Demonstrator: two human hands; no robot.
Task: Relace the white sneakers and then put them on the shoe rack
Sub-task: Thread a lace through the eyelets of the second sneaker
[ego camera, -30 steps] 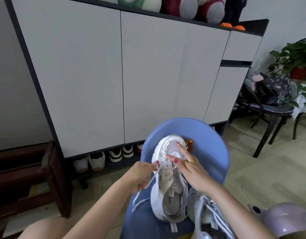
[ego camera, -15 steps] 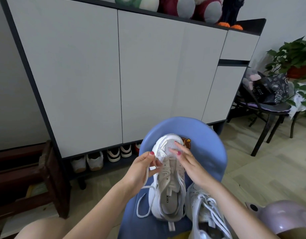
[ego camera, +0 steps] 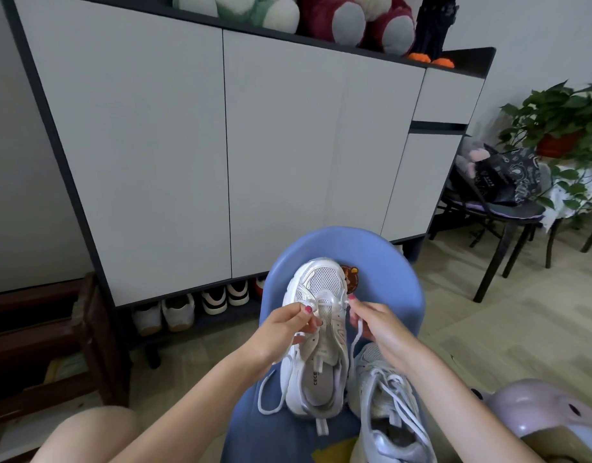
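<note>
Grey-doored shoe cabinet (ego camera: 221,155) filled the background, with a blue chair (ego camera: 398,262) in front carrying both white sneakers.

Plush toys (ego camera: 321,15) sat on the cabinet top, and pairs of shoes (ego camera: 194,309) stood in the open rack space beneath its doors. A dark chair (ego camera: 508,225) holding a patterned bag (ego camera: 508,175) stood to the right, near a potted plant (ego camera: 561,121). On the blue chair seat, the unlaced sneaker (ego camera: 316,345) lay toe away from the person; the laced sneaker (ego camera: 388,406) lay just beside it on the right. The left hand (ego camera: 284,332) pinched the white lace (ego camera: 271,396) at the left eyelets, fingers curled. The right hand (ego camera: 378,329) pinched the other lace end at the right eyelets.
</note>
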